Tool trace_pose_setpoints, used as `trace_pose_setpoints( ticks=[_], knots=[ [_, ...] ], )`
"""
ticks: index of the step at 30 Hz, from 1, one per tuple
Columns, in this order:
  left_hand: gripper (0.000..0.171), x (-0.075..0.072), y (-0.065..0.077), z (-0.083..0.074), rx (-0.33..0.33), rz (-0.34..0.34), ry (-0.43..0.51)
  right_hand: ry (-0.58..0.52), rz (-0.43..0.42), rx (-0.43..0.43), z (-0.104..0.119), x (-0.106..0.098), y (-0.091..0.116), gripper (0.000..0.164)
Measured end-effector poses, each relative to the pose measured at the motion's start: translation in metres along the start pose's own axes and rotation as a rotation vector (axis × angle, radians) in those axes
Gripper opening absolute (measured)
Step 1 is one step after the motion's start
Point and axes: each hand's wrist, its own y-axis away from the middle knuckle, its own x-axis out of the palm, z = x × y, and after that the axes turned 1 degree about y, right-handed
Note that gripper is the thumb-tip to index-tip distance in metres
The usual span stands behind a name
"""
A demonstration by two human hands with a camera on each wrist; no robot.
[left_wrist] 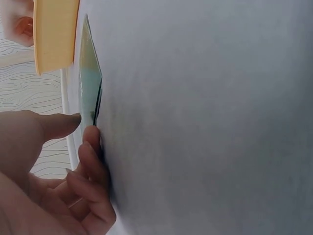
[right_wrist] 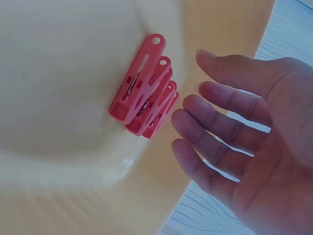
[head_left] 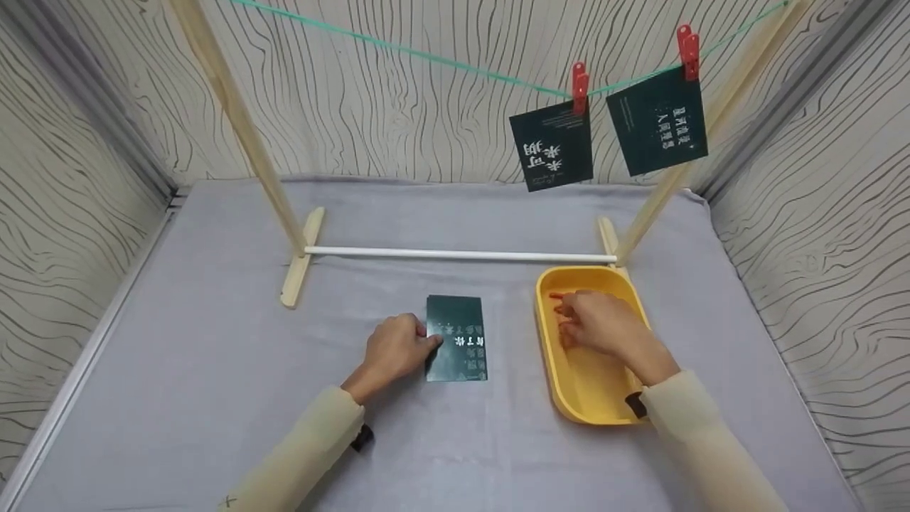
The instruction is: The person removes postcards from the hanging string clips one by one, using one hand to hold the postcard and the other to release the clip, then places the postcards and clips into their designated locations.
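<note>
On the table my left hand [head_left: 397, 346] pinches the near-left edge of a small stack of dark green cards [head_left: 457, 366] printed with white characters. The left wrist view shows the thumb over the top card [left_wrist: 89, 88] and the index finger at the edge underneath. Inside the yellow tray [head_left: 546, 348], my right hand [head_left: 604, 323] reaches toward several red clothespins [right_wrist: 142, 88]. These lie bunched together against the tray's side. In the right wrist view the fingers [right_wrist: 215, 117] are loosely bent beside the clothespins, with a gap between, holding nothing.
A wooden stand [head_left: 249, 135] with a white crossbar [head_left: 455, 254] stands behind the cards. From its green string [head_left: 426, 55] hang two dark cards, a left one [head_left: 558, 149] and a right one [head_left: 657, 124], each under a red clothespin [head_left: 580, 89]. Patterned panels surround the table.
</note>
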Motion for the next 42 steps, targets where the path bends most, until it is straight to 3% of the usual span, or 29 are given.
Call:
trace_pose_setpoints(
  ticks=[8,15,21,29,34,42],
  knots=[
    [0.055,-0.006,-0.005,-0.002,0.021,0.002,0.051,-0.061,-0.042,0.054,-0.002,-0.011,0.001,0.009],
    [0.027,-0.011,-0.006,-0.007,0.02,-0.05,0.072,-0.09,-0.027,0.102,-0.001,-0.015,-0.001,0.006],
    [0.027,-0.012,-0.007,-0.008,0.027,-0.136,0.108,-0.095,-0.043,0.113,-0.001,-0.02,0.001,0.011],
    [0.025,-0.015,-0.008,-0.014,0.054,-0.191,0.192,-0.129,-0.114,0.128,-0.001,-0.031,0.003,0.029],
    [0.027,-0.018,-0.01,-0.02,0.07,-0.211,0.22,-0.158,-0.174,0.13,-0.001,-0.037,0.002,0.03],
    [0.031,-0.02,-0.014,-0.022,0.095,-0.201,0.23,-0.195,-0.3,0.044,-0.002,-0.047,0.001,0.026]
  ],
)
